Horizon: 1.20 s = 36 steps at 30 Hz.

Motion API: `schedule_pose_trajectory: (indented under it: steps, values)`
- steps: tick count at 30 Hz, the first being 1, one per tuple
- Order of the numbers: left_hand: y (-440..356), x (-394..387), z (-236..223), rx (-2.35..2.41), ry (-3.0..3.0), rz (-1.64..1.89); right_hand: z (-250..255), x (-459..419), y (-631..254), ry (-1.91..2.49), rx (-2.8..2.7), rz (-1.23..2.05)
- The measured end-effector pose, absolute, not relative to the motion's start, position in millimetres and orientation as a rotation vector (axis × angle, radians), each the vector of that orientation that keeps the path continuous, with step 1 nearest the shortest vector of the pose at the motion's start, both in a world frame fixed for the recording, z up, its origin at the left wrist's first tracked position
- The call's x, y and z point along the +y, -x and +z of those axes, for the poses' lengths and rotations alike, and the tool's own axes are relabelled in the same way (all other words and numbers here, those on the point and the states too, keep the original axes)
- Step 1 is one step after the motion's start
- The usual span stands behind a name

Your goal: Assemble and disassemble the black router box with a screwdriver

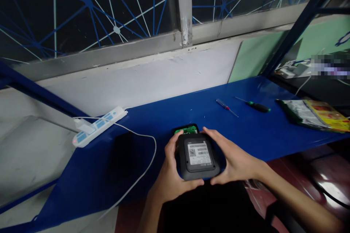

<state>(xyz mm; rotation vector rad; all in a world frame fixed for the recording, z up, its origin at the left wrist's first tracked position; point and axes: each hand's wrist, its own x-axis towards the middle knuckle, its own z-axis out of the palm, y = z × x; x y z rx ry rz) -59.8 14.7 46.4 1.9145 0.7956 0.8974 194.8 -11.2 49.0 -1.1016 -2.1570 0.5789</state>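
A black, rounded-square plastic housing point(213, 171) with a white printed label and a QR code is held just above the table's front edge. My left hand point(171, 171) grips its left side, thumb along the near edge. On the opposite side my right hand point(233, 154) closes round it, fingertips at the far and near edges. Just beyond the housing, a green circuit board point(188, 130) shows in a black shell, partly hidden by the housing and my left fingers. Whether the shell touches the housing I cannot tell.
The blue table point(169, 111) carries a white power strip point(102, 127) with a plug and trailing white cable point(154, 149) at left. A dark flat item point(123, 153) lies nearby. At right are a small screwdriver point(225, 107), a green-black screwdriver point(257, 106) and a colourful plastic packet point(314, 114).
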Motion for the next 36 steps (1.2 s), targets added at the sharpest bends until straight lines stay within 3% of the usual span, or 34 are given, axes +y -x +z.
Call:
schedule_pose_trajectory:
  steps: [13,36]
  values:
    - [56.3,18.8,73.1,0.913,-2.413,0.505,47.7,-20.4,-203.6,1.18,-2.215,0.483]
    - [77.4,27.1,55.0,1.016,-2.147,0.546,44.7,-8.5,-194.9,1.176,-2.242,0.64]
